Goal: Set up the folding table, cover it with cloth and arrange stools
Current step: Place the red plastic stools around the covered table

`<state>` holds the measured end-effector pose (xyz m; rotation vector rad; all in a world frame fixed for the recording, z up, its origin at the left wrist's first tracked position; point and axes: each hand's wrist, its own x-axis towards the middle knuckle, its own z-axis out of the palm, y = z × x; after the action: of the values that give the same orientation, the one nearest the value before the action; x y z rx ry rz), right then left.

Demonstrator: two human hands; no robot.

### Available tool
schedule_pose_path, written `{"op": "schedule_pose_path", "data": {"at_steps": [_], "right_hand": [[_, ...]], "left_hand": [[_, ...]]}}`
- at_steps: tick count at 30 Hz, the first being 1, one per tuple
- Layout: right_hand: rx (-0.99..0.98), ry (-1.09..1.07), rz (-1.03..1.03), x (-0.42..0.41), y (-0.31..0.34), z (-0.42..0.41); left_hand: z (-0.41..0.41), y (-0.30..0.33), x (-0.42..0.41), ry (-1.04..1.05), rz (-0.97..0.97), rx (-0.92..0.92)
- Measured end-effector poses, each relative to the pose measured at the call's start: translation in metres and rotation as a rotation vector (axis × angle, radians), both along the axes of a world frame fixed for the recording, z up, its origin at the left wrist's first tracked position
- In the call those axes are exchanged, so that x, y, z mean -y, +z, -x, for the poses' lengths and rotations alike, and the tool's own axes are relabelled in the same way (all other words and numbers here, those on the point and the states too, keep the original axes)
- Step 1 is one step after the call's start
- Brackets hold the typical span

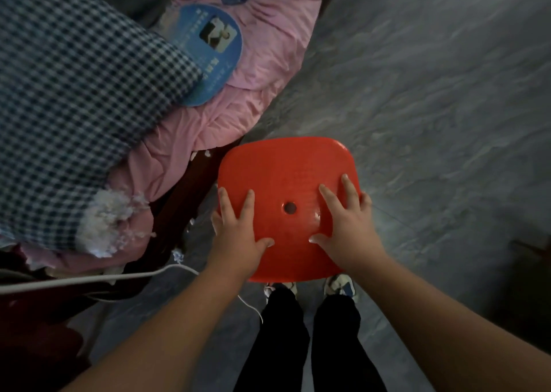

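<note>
Both hands, left (238, 227) and right (346, 224), fingers spread flat on red stool seat (286, 168), grey floor (432, 93)

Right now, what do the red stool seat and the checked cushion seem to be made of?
Red stool seat: probably moulded plastic, smooth and slightly glossy, with a hole in the middle. Checked cushion: woven fabric; white fluffy stuffing spills from its corner, likely fibre or cotton.

Left hand (238, 230) and right hand (346, 224) flat on red stool (286, 168) seat, fingers spread; pink bedding (238, 93) beside.
</note>
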<state>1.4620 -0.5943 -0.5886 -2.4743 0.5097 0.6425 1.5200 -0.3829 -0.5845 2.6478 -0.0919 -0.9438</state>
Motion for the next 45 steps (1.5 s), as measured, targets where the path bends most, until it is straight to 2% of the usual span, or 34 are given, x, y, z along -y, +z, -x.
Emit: {"op": "schedule_pose_path", "data": {"at_steps": [6,13,20,28,34,45], "right_hand": [[0.058,-0.243,0.001,0.047,0.028,0.041],[0.077,-0.598,0.061,0.132,0.062,0.117],[0.036,-0.94,0.066,0.219,0.059,0.216],[0.023,-1.265,0.055,0.279,0.056,0.304],[0.039,-1.539,-0.007,0.291,0.042,0.331],[-0.028,-1.944,-0.04,0.287,0.023,0.334]], "left_hand": [[-0.006,0.032,0.067,-0.2,0.019,0.039],[0.011,0.062,0.206,-0.552,0.062,0.077],[0.07,0.062,0.363,-0.884,0.053,0.016],[0.145,0.059,0.499,-1.246,0.023,0.001],[0.187,0.05,0.562,-1.467,0.021,0.035],[0.222,0.02,0.629,-1.869,-0.012,-0.078]]}}
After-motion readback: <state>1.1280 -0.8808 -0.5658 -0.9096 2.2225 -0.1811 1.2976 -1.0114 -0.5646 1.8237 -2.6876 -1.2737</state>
